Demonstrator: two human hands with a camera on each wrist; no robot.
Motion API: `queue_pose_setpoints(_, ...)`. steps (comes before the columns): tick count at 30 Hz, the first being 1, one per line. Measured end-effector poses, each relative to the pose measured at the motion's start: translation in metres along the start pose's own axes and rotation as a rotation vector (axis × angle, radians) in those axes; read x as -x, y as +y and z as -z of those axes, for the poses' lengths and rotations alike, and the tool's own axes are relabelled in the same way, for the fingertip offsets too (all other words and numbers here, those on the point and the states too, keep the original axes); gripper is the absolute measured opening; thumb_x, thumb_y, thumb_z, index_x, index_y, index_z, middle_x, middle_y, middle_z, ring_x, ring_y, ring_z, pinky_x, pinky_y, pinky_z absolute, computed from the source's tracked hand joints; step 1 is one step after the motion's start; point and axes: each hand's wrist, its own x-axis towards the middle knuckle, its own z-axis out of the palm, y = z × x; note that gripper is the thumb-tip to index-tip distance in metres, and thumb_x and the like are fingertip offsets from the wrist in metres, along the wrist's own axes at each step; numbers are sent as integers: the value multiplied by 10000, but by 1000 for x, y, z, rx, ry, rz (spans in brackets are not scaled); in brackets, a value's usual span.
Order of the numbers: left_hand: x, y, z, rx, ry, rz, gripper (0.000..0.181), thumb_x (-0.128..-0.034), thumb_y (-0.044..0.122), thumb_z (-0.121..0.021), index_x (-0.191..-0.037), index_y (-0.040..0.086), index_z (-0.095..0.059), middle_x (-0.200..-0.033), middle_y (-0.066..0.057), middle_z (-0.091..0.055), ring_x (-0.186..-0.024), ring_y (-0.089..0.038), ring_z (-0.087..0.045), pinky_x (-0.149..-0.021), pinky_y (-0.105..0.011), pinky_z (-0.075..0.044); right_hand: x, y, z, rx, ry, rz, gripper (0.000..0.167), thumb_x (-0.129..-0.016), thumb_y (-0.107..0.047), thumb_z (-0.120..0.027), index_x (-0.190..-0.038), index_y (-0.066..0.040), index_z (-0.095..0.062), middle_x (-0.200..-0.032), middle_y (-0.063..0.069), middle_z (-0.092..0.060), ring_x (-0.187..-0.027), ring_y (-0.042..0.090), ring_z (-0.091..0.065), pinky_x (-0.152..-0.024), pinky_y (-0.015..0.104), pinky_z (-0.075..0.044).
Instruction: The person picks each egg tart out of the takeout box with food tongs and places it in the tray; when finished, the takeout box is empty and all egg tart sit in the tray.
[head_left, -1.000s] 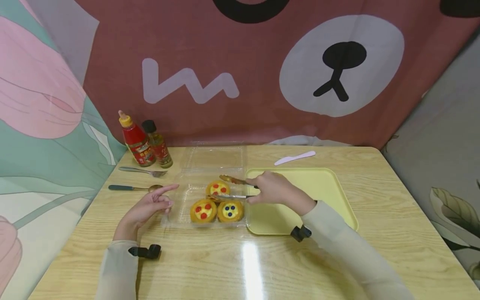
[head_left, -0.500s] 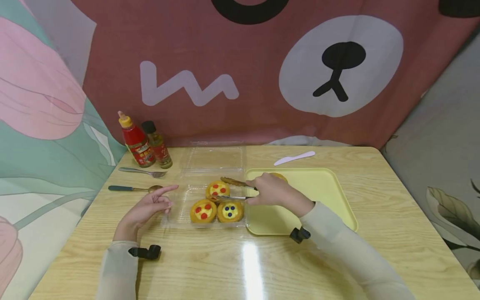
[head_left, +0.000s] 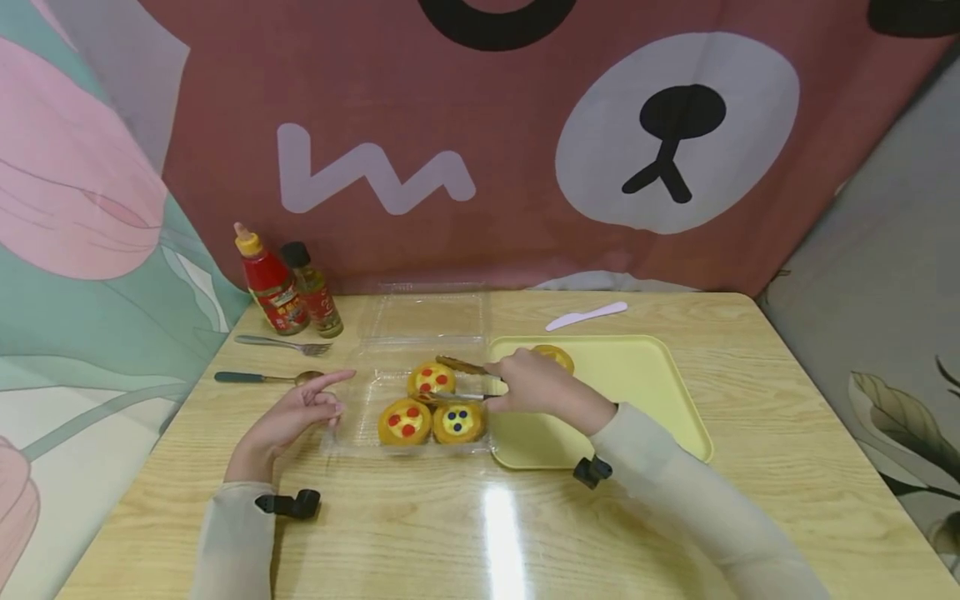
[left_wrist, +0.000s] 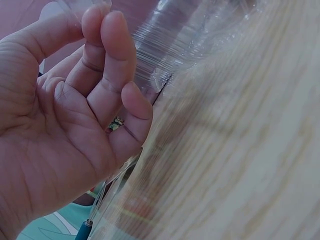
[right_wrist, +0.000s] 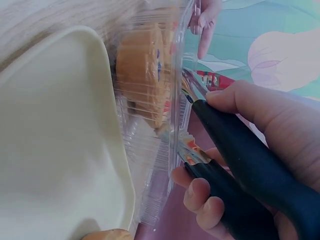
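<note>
Three round tarts lie in a clear plastic container [head_left: 365, 421]: one with red dots [head_left: 406, 422], one with blue dots [head_left: 457, 423], and another red-dotted tart [head_left: 431, 380] behind them. My right hand [head_left: 536, 382] grips the black handles [right_wrist: 232, 150] of metal tongs [head_left: 462, 365], whose spread arms reach over the container, tips at the rear tart. At the container's left edge, my left hand [head_left: 290, 418] pinches the clear rim between thumb and fingers, index finger extended; the left wrist view shows plastic at the fingertips of this hand [left_wrist: 75, 110].
A yellow tray [head_left: 637, 392] touches the container's right side, with a tart [head_left: 556, 357] at its back left. Behind lies a pink knife [head_left: 587, 317]. A fork [head_left: 283, 343], a spoon [head_left: 260, 377], a red sauce bottle [head_left: 276, 287] and a smaller bottle [head_left: 315, 296] stand or lie left.
My right hand has shifted slightly left and toward me with the tongs, uncovering more of the tart on the tray. My left hand stays in place.
</note>
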Motion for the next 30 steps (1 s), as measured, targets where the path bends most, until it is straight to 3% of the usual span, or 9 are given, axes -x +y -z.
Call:
queue_pose_setpoints(12,0,0,-1,-10,13,13,564,-948,35,-538,-1449,-34,-288,-735,47,-626,-647,-87,-593,-760,-272,-493,0,-1,-4,-3,13,-9,594,-835,-385,-699,-1307,-49,-564,-415,-112,-170,-377,48,-145,-374,192,-200)
queue_pose_setpoints(30,-1,1,-2,-14,18,18,582,-941,27,-543,-1446,-56,-267,-726,61,-622,-640,-81,-591,-773,-268,-489,4,9,-11,11,104,72,584,-817,-375,-718,-1298,-74,-579,-425,-110,-157,-380,38,-117,-365,181,-180)
